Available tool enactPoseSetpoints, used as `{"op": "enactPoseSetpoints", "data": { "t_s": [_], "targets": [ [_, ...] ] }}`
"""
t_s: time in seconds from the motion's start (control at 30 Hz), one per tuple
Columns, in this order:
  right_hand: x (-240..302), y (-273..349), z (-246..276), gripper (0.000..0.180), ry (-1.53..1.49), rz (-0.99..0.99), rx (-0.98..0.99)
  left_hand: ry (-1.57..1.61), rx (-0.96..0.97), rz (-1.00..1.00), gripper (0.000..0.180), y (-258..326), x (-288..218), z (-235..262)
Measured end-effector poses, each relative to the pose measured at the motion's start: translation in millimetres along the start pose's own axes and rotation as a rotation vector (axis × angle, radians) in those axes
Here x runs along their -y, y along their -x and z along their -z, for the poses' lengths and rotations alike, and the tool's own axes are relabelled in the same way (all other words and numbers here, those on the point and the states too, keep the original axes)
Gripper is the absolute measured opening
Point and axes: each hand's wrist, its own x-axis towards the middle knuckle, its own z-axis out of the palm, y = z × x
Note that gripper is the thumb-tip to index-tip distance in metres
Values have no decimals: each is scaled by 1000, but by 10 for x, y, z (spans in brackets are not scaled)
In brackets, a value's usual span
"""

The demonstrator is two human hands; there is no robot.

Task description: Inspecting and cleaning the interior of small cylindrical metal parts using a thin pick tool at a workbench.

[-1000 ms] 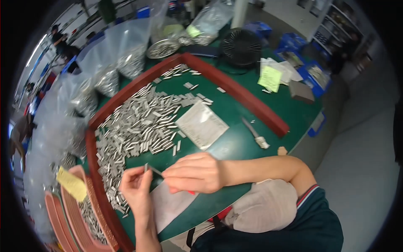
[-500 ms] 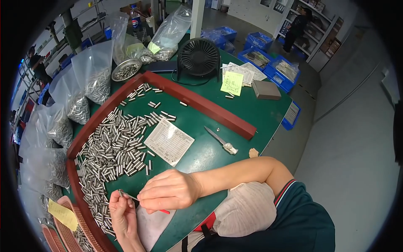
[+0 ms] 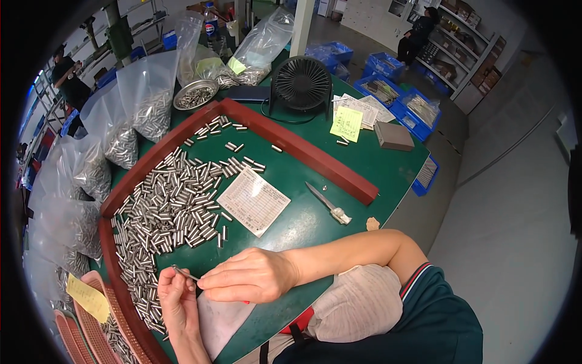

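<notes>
My left hand (image 3: 177, 297) is closed in a pinch on a small metal cylinder (image 3: 176, 267), mostly hidden by the fingertips. Close beside it, my right hand (image 3: 251, 276) grips a thin metal tool (image 3: 189, 276) whose shaft points at the cylinder. A bit of red shows under the right palm, perhaps the tool's handle. A pale cloth (image 3: 224, 321) lies beneath both hands. Beyond them spreads a heap of short metal cylinders (image 3: 176, 206), with a printed paper slip (image 3: 254, 203) at its right side.
A dark red wooden rail (image 3: 297, 148) borders the heap. A knife with a wrapped handle (image 3: 327, 203) lies to the right. Farther back stand a black fan (image 3: 301, 85) and a dish of parts (image 3: 195, 97). Filled plastic bags (image 3: 151, 109) line the left, above pink baskets (image 3: 115, 303).
The view has shifted slightly, so the table appears farther right and a little lower. Both hands keep their pinch and nearly the same pose; less of the red piece shows.
</notes>
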Motion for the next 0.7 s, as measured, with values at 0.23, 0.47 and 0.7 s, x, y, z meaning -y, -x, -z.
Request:
{"op": "enactPoseSetpoints", "data": {
  "t_s": [0.23,0.47,0.7],
  "targets": [
    [3,13,31,18,-17,50,-82,36,59,-19,13,20,45,10],
    [49,-56,61,15,-29,87,-26,20,-126,-136,11,-7,58,-6],
    [-23,-28,61,13,-30,56,-55,70,-182,-78,14,1,-46,-91]
  ]
}}
